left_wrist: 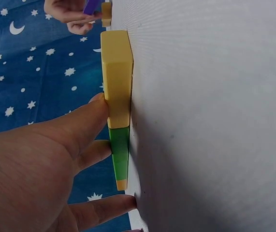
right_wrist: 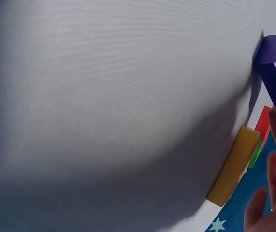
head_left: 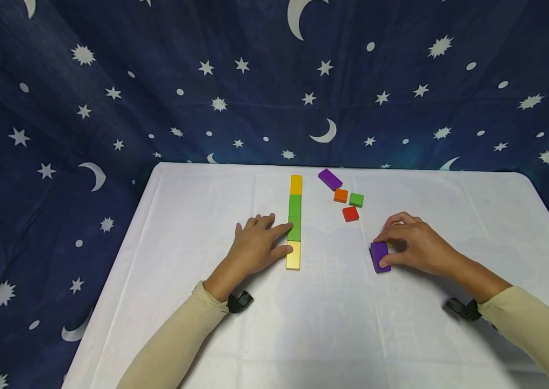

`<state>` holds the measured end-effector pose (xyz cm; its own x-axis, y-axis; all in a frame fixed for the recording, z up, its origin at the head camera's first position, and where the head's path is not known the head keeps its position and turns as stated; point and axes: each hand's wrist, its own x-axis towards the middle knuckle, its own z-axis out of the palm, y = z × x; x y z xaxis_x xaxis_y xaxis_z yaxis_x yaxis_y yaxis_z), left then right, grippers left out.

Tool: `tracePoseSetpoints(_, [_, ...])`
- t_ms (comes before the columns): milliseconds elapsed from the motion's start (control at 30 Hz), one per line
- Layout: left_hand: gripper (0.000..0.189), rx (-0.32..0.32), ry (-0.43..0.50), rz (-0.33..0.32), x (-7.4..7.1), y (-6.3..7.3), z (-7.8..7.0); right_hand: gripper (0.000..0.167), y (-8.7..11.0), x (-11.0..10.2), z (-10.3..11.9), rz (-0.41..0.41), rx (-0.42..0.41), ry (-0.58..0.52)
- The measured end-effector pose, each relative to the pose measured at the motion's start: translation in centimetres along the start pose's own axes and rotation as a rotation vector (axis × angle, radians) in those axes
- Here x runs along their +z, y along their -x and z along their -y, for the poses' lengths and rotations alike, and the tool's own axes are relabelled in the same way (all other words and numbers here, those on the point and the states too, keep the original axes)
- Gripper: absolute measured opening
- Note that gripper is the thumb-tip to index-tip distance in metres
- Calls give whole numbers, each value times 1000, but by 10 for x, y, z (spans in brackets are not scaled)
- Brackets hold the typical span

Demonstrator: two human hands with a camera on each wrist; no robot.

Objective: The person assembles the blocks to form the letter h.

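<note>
On the white counter [head_left: 323, 329], your left hand [head_left: 256, 244], fingers spread, touches the yellow-and-green block row [head_left: 295, 206] with thumb and index finger. To the row's right, your right hand [head_left: 417, 246] pinches a purple block [head_left: 377, 256].

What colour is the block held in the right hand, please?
The block is purple, clearest in the head view.

Yellow blocks [head_left: 293, 260]: apparently three — one mostly hidden from above
Green blocks [head_left: 295, 206]: three
Purple blocks [head_left: 378, 254]: two
Orange block [head_left: 340, 195]: one
Red block [head_left: 350, 214]: one
</note>
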<state>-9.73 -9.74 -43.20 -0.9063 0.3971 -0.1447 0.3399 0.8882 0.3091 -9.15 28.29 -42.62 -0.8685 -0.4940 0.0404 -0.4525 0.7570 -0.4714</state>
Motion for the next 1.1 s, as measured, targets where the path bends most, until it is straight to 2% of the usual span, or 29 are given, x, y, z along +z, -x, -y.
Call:
tracePoseSetpoints(100, [59, -1, -1, 0, 0, 0, 0, 43, -1, -1, 2, 11, 9, -11])
tracePoseSetpoints(300, [58, 2, 6, -7, 1, 1, 0, 40, -5, 4, 5, 20, 5, -123])
tracePoseSetpoints(700, [58, 6, 9, -14, 1, 1, -1, 27, -17, 16, 23, 26, 197, -274])
tracePoseSetpoints(867, [56, 14, 2, -26, 0, 1, -2, 31, -20, 19, 27, 32, 278, -342])
tracePoseSetpoints(1100, [57, 13, 0, -20, -1, 2, -2, 37, -22, 25, 32, 99, 392, -471])
